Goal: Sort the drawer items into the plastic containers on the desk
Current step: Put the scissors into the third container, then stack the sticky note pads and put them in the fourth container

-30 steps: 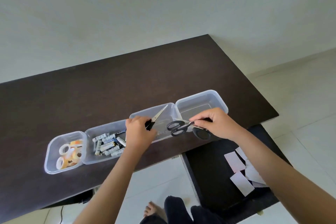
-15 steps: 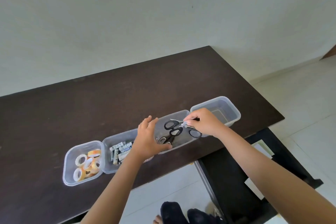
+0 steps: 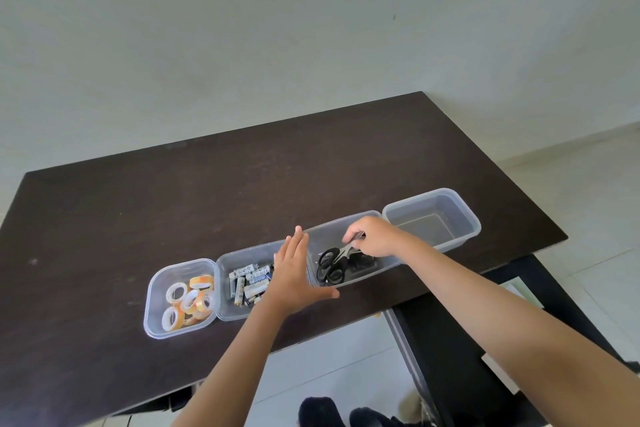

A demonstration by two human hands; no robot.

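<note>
Nearest, the left hand (image 3: 294, 274) is held flat and open, empty, over the battery container (image 3: 242, 282). At two o'clock from it, scissors (image 3: 334, 262) lying in the third container (image 3: 346, 218) are pinched by the right hand (image 3: 375, 239). The worktop (image 3: 242, 191) stretches beyond.

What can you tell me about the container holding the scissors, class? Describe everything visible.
The scissors container is a clear plastic rectangular tub with rounded corners, lidless, upright near the desk's front edge, third in a row of four. Black-handled scissors lie inside. The right hand reaches in, pinching a blade; the open left hand is at its left end.
</note>
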